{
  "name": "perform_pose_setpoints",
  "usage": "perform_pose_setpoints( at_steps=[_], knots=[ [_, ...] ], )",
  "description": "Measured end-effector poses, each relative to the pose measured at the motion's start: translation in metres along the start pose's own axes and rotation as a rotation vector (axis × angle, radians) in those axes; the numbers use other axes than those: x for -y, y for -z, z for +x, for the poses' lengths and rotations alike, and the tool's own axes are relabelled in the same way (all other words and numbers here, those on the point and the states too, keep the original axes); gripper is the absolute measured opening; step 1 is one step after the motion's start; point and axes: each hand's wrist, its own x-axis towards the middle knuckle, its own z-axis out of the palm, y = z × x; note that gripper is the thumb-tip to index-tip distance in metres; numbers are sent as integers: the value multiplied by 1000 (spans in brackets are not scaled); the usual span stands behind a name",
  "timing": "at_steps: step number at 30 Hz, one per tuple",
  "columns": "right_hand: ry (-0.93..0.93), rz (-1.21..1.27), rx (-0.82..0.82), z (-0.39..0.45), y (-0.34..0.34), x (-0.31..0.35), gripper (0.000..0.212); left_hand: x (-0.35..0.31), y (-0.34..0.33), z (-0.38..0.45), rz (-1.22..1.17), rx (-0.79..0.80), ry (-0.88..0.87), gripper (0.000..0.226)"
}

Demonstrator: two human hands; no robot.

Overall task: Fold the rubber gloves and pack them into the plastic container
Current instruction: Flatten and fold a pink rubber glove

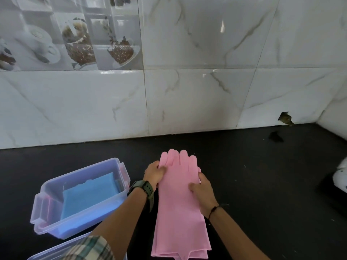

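Pink rubber gloves (178,212) lie stacked flat on the black counter, fingers pointing toward the wall, cuffs near the bottom edge. My left hand (155,174) pinches the left edge of the gloves just below the fingers. My right hand (202,192) grips the right edge at the palm area, thumb on top. To the left stands an open clear plastic container (45,209) with a folded blue glove (90,194) lying inside it.
A clear lid or second container (56,250) shows at the bottom left, partly behind my plaid sleeve. A white object (340,177) sits at the right edge. Marble wall tiles (187,100) close off the back of the black counter (262,175).
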Motion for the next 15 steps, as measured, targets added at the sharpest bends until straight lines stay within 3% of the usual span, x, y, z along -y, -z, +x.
perform_pose_setpoints(
  at_steps=[5, 8, 11, 15],
  knots=[
    [-20, 11, -127, -1, -9, -6, 55, -4, -5, 3, 85, 8, -55, 27],
    [-159, 101, -100, 2, -8, -5, 44, -6, -3, 4, 56, 43, 20, 30],
    [-184, 46, -51, 2, -2, 3, 46, -5, 1, 3, -34, 115, 89, 32],
    [-223, -117, 32, -11, 8, 9, 62, 6, 6, -14, -43, 94, 141, 67]
  ],
)
